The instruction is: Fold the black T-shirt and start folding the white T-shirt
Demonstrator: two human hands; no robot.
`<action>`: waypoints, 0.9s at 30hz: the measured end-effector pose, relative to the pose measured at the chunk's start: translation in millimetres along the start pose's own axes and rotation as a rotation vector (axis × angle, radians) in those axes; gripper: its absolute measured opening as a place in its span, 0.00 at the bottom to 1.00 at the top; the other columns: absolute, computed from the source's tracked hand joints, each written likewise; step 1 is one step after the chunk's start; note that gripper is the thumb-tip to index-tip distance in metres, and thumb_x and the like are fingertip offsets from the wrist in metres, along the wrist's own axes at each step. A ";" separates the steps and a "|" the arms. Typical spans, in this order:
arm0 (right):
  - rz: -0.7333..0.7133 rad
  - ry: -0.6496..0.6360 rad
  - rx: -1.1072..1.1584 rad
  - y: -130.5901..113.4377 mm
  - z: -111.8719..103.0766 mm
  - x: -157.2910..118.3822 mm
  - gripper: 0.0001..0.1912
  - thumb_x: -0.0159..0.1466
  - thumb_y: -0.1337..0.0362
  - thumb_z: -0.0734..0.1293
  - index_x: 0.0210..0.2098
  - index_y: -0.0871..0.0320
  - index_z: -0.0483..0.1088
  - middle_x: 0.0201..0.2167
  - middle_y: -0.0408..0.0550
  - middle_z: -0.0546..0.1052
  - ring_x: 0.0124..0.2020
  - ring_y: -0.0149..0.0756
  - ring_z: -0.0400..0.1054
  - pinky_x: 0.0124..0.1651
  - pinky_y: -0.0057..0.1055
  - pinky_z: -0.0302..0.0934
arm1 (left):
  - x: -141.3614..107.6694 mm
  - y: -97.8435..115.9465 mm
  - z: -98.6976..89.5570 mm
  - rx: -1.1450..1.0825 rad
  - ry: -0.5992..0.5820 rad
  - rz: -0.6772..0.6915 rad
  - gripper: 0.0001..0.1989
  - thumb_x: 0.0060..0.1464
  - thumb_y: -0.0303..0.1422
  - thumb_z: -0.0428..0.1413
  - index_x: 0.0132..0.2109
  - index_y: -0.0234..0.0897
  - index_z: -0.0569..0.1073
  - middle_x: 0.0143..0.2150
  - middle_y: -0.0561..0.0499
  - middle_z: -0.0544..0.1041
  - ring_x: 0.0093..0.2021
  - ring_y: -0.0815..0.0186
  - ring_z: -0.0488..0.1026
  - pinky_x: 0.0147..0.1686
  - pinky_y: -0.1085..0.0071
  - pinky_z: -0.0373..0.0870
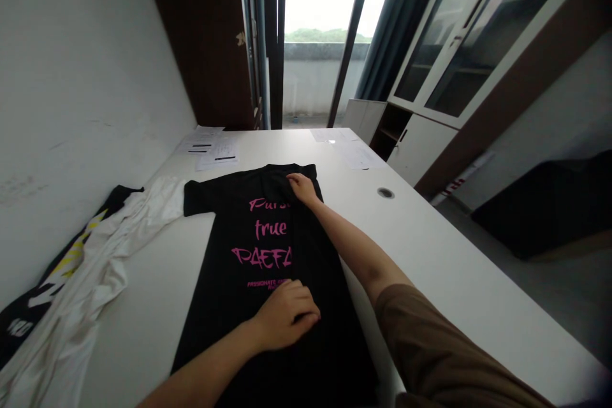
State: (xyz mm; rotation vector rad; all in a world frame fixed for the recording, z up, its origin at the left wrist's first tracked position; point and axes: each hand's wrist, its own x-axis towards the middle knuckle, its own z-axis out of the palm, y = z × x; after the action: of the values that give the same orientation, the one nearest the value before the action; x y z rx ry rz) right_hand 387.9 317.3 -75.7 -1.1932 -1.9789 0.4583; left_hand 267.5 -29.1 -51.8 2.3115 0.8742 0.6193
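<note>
A black T-shirt (pixel 229 306) with pink lettering lies spread lengthwise on a white table (pixel 430 255). Its right part is turned inward over the front, so the printed words are cut off along a lengthwise edge. Near the collar, my right hand (pixel 303 189) has its fingers closed on the cloth at the shoulder. My left hand (pixel 287 313) is lower down over the middle of the shirt, below the print. Its fingers are curled against the fabric, with the thumb toward the right; the fingertips are partly hidden.
Along the wall on the left lie a white garment (pixel 119 248) and a black garment with yellow marks (pixel 71 261). Paper sheets (pixel 217 152) sit at the far left, more papers (pixel 354 152) at the far right. A round cable grommet (pixel 386 192) is set in the tabletop. Cabinets (pixel 449 76) stand beyond the table.
</note>
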 end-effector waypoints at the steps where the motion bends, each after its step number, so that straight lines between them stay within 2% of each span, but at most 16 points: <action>1: 0.062 0.047 -0.041 13.3 -15.9 -7.1 0.16 0.70 0.67 0.60 0.51 0.57 0.77 0.50 0.49 0.79 0.51 0.37 0.71 0.58 0.33 0.62 | 3.1 -3.5 -6.2 -0.037 0.067 -0.046 0.10 0.68 0.34 0.50 0.42 0.41 0.77 0.40 0.51 0.77 0.43 0.63 0.71 0.47 0.64 0.64; 4: 0.254 0.122 -0.171 52.5 -56.9 -34.2 0.17 0.70 0.66 0.60 0.51 0.61 0.76 0.48 0.55 0.78 0.47 0.38 0.72 0.56 0.33 0.61 | 19.7 -24.5 -30.8 -0.118 0.204 -0.170 0.11 0.67 0.31 0.50 0.40 0.40 0.77 0.41 0.51 0.77 0.46 0.62 0.72 0.51 0.63 0.66; 7: 0.279 0.080 -0.224 75.1 -71.8 -63.9 0.19 0.70 0.62 0.61 0.55 0.60 0.74 0.49 0.56 0.77 0.48 0.41 0.71 0.56 0.36 0.61 | 50.3 -64.0 -56.4 -0.059 0.276 -0.260 0.10 0.64 0.31 0.51 0.38 0.41 0.77 0.41 0.51 0.77 0.46 0.61 0.73 0.51 0.63 0.68; 10: 0.148 0.012 -0.237 77.7 -63.2 -84.1 0.23 0.69 0.57 0.64 0.61 0.55 0.70 0.54 0.55 0.75 0.55 0.46 0.67 0.60 0.40 0.59 | 95.6 -111.6 -76.8 0.108 0.338 -0.339 0.10 0.63 0.29 0.51 0.37 0.41 0.78 0.42 0.50 0.77 0.48 0.60 0.73 0.52 0.64 0.68; 13: 0.122 -0.008 -0.277 72.1 -52.4 -90.1 0.24 0.69 0.56 0.65 0.63 0.53 0.69 0.55 0.55 0.74 0.56 0.48 0.65 0.60 0.43 0.59 | 149.4 -153.3 -93.1 0.322 0.336 -0.482 0.10 0.62 0.29 0.51 0.41 0.41 0.78 0.46 0.49 0.76 0.51 0.60 0.72 0.56 0.65 0.66; 16: 0.137 -0.016 -0.345 68.8 -50.8 -88.7 0.24 0.69 0.56 0.65 0.63 0.52 0.69 0.55 0.57 0.73 0.56 0.51 0.64 0.60 0.45 0.58 | 202.4 -184.8 -104.6 0.376 0.345 -0.555 0.10 0.62 0.30 0.52 0.45 0.40 0.77 0.51 0.46 0.75 0.55 0.57 0.69 0.59 0.63 0.64; 19: 0.115 -0.062 -0.410 69.3 -52.5 -87.8 0.24 0.69 0.56 0.65 0.63 0.51 0.70 0.59 0.58 0.70 0.59 0.53 0.62 0.62 0.47 0.57 | 248.4 -210.0 -108.7 0.389 0.360 -0.624 0.13 0.63 0.33 0.51 0.52 0.39 0.75 0.56 0.42 0.73 0.58 0.53 0.67 0.60 0.60 0.62; 23: 0.090 -0.111 -0.453 72.3 -50.0 -89.2 0.23 0.72 0.56 0.61 0.64 0.52 0.68 0.65 0.57 0.66 0.65 0.52 0.57 0.66 0.49 0.53 | 292.0 -239.3 -108.3 0.398 0.362 -0.682 0.21 0.65 0.38 0.50 0.62 0.39 0.68 0.63 0.40 0.69 0.63 0.50 0.62 0.62 0.57 0.57; 27: 0.105 -0.132 -0.412 73.4 -47.1 -90.4 0.24 0.72 0.55 0.61 0.66 0.51 0.66 0.68 0.55 0.63 0.69 0.53 0.53 0.69 0.52 0.48 | 313.3 -263.2 -112.2 0.402 0.342 -0.732 0.25 0.66 0.43 0.50 0.66 0.39 0.64 0.65 0.39 0.68 0.65 0.49 0.60 0.64 0.53 0.54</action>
State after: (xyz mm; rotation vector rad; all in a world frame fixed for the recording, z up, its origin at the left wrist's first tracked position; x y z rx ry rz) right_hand 491.3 272.1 -130.7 -1.5603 -2.1991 0.1861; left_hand 298.6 393.2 -78.6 1.9926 2.0298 0.5400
